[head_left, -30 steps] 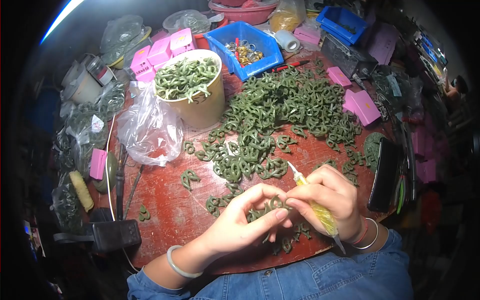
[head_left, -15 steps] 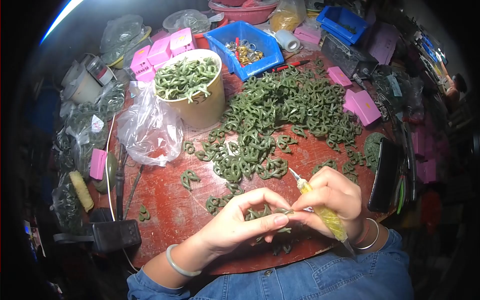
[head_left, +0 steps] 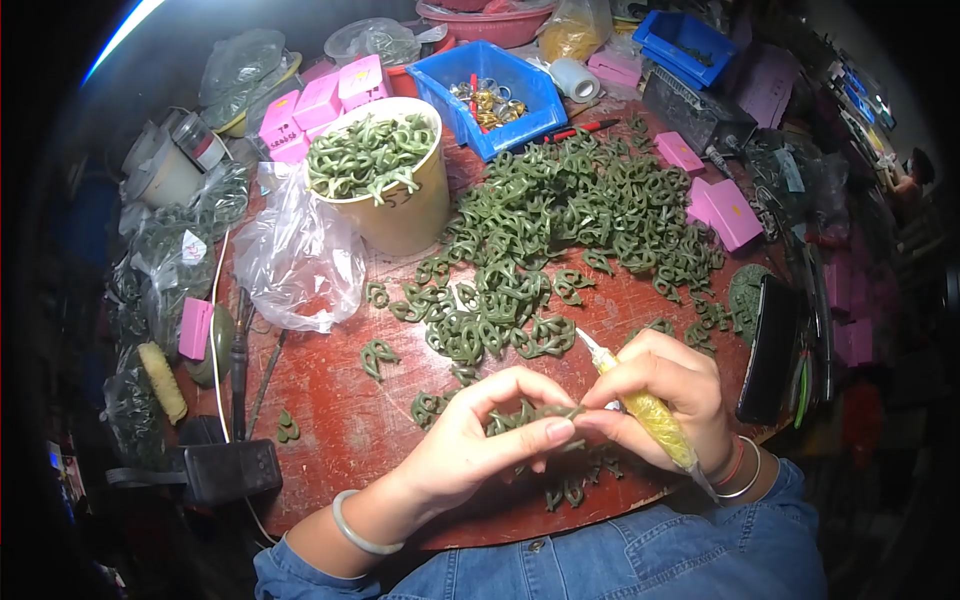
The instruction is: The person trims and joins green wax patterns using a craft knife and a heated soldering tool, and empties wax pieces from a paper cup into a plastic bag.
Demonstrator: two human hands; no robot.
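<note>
My left hand is closed on small green loop-shaped pieces, gripped between thumb and fingers. My right hand wraps around a slim knife-like tool with a yellow wrapped handle, its pale narrow tip pointing up and left. Thumb and forefinger of that hand also meet the green piece at the left fingertips. Under the hands, several more green pieces lie near the table's front edge. Beyond them spreads a large heap of the same green pieces.
A cream bucket full of green pieces stands behind a clear plastic bag. At the back is a blue bin with metal bits. Pink blocks and a black phone lie right; a black device sits left.
My right hand has shifted slightly, and the tool's tip has swung a little left and up. More green pieces now show on the table below my hands.
</note>
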